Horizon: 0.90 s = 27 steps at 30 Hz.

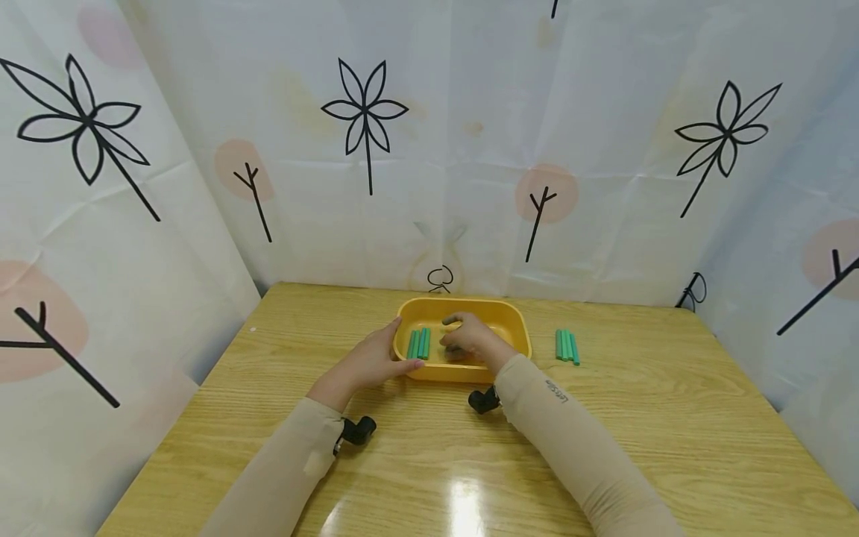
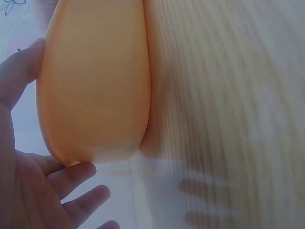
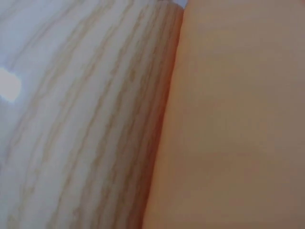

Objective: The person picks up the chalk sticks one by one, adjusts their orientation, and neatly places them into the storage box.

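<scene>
Hanging behind & at both sides, a white sheet w/ black line-drawn flowers & pink blobs [image 1: 456, 89] is the biggest thing, prob. there to screen off the workspace. Next, a glossy yellow-brown wood-grain table [image 1: 403, 462], catching light nr the person. Two long beige sleeves [image 1: 570, 440] come in from the bottom, L & R, both angled twd the middle b/c the work sits there.

Then a yellow-orange oblong tray w/ rounded corners, prob. plastic [image 1: 463, 373], flat on the table's far half, long side facing the person; that way both ends are prob. easy to reach. The left hand [image 1: 369, 362] grips its left end, thumb on the near rim, fingers round the corner, seemingly to steady it. The right hand [image 1: 475, 339] is down inside nr the middle, fingers bent; can't tell if it's pinching anything, as the right wrist view gets only tray wall & table. Small black wrist cameras [image 1: 359, 430] sit at each cuff, presumably to watch the hands.

Smallest: slim green sticks, approx. 4 [image 1: 419, 344], side by side in the tray's left end, nr the left hand; approx. 4 loose green sticks [image 1: 567, 345] lie on the table, rt of the tray & apart from it, lined up likewise, prob. for easy grasping.
</scene>
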Tool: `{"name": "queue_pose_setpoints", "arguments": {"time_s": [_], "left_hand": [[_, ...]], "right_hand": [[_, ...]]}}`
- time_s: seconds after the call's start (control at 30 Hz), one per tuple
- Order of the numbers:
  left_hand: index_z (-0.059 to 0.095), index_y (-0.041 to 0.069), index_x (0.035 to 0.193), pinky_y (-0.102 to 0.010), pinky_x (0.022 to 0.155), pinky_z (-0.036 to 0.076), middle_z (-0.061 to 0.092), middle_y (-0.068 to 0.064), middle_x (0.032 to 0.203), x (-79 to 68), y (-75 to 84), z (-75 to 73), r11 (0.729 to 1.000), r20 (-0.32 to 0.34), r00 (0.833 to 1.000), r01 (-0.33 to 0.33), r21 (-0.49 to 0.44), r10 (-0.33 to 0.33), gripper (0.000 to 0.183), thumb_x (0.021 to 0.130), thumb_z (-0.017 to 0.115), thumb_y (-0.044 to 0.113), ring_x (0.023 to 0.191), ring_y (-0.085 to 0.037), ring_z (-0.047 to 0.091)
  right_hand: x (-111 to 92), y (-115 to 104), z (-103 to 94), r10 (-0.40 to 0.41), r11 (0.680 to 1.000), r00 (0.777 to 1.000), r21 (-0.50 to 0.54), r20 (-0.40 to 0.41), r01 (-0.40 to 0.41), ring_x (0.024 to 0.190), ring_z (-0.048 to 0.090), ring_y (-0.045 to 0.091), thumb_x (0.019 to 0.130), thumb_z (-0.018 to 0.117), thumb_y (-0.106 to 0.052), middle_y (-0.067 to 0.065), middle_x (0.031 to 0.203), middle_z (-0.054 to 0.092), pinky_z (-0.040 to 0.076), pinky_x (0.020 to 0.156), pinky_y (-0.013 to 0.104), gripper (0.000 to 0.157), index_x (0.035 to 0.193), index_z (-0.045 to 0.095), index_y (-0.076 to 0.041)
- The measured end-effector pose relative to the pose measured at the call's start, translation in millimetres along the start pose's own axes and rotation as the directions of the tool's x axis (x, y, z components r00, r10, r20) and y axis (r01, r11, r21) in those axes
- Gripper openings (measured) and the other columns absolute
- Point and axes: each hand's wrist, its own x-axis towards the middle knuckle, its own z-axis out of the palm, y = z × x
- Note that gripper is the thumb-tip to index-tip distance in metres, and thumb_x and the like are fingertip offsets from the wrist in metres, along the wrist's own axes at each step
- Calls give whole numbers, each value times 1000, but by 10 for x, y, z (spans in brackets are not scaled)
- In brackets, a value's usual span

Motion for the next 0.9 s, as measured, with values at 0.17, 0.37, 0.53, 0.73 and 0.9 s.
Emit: {"name": "queue_pose_setpoints", "arguments": {"time_s": [0.17,0.37,0.53,0.73,0.9], "left_hand": [[14,2,160,-49,113,35,33,-20,158,-4,4,-13,1000,10,1000,11,5,-11,108,87,71,58,140,-33,40],[14,3,160,-49,114,34,32,-20,159,-23,20,-21,1000,14,1000,26,16,-26,111,86,69,63,142,-33,38],[14,4,161,-49,114,33,32,-19,159,-24,20,-11,1000,16,999,28,5,-28,110,86,69,62,141,-33,38],[14,3,160,-50,114,32,31,-19,160,-15,4,-4,1000,12,1000,23,15,-23,109,87,69,61,142,-34,37],[14,3,160,-49,116,31,30,-20,160,-15,15,-5,999,15,1000,25,24,-25,109,87,70,61,143,-35,35]], "right_hand": [[-61,-61,-41,-4,1000,1000,7,-1,4,76,64,24,92,65,5,20,106,62,60,74,36,53,143,48,1],[-167,-117,-142,-34,999,999,0,23,34,81,66,26,96,62,3,24,115,61,59,80,40,46,140,50,5],[-278,-163,-252,-55,998,998,-5,38,56,84,67,27,98,61,-1,27,120,59,57,88,46,45,140,49,6],[-400,-245,-399,-82,997,995,-6,48,83,83,64,25,99,60,-3,22,117,58,54,93,50,45,142,47,6],[-509,-292,-548,-104,995,993,10,64,104,85,63,25,101,58,-4,21,118,55,55,92,47,46,142,44,7]]}}
